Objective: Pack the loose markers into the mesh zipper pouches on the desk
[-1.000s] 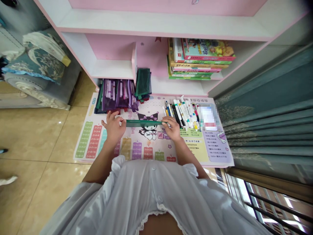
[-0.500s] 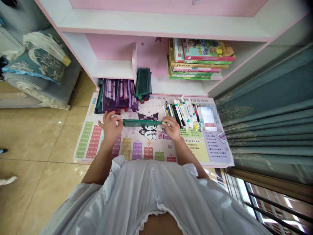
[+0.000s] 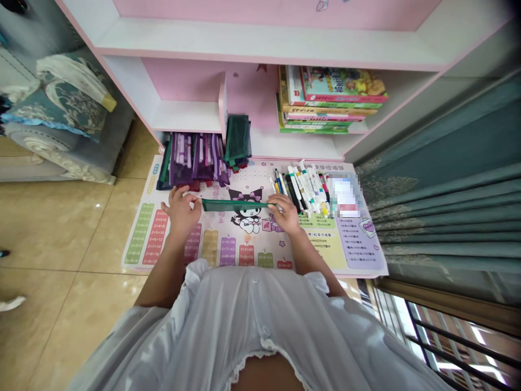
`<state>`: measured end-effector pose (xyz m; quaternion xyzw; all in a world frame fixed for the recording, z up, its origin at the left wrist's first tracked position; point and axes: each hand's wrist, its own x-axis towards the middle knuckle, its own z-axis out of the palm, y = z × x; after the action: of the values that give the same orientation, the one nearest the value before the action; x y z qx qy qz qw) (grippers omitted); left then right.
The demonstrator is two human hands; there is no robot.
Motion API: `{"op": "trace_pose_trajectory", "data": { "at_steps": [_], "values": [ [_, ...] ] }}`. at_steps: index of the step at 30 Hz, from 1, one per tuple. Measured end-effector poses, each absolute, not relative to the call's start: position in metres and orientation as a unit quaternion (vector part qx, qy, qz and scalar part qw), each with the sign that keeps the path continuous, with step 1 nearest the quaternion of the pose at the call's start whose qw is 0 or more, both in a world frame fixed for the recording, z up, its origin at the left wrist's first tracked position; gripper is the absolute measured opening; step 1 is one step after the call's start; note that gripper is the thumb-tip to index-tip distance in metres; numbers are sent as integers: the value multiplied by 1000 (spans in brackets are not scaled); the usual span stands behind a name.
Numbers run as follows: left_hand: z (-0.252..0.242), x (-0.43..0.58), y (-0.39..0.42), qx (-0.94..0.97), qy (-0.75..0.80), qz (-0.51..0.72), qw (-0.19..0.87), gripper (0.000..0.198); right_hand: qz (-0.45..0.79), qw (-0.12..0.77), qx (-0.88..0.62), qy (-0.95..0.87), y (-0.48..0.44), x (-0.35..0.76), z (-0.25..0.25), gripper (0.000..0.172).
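Observation:
A green mesh zipper pouch point(image 3: 234, 205) is stretched level above the desk mat, its long edge toward me. My left hand point(image 3: 183, 209) pinches its left end between thumb and forefinger, the other fingers raised. At the right end, my right hand point(image 3: 285, 212) grips the pouch's corner, fingers curled. Pens and markers point(image 3: 305, 187) lie in a loose pile just beyond my right hand. Beyond my left hand are purple mesh pouches point(image 3: 195, 157) with pens inside. More green mesh pouches point(image 3: 238, 140) lean near the shelf divider.
A blurred-out phone-like object point(image 3: 345, 196) lies right of the pens. Stacked books point(image 3: 329, 103) fill the shelf's right side. The printed desk mat point(image 3: 260, 244) covers the desk; a curtain point(image 3: 439, 179) hangs at right. A sofa point(image 3: 61, 119) stands to the left.
Both hands keep hold of the pouch. It has tilted slightly, so more of its mesh side shows below the zipper edge. The whole view has shifted a little.

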<state>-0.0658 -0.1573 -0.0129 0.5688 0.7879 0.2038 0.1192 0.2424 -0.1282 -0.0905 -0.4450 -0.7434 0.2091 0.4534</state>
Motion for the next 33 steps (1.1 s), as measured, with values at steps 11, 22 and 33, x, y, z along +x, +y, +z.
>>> {"op": "trace_pose_trajectory", "data": {
  "at_steps": [11, 22, 33],
  "values": [
    [25, -47, -151, 749, 641, 106, 132, 20, 311, 420, -388, -759, -123, 251, -59, 27],
    [11, -7, -145, 819, 509, 32, 263, 18, 270, 433, -410, -756, -117, 241, -52, 28],
    [-26, 13, -145, 742, 611, 185, 206, 27, 51, 441, -548, -709, -126, 229, -85, 20]
  ]
}}
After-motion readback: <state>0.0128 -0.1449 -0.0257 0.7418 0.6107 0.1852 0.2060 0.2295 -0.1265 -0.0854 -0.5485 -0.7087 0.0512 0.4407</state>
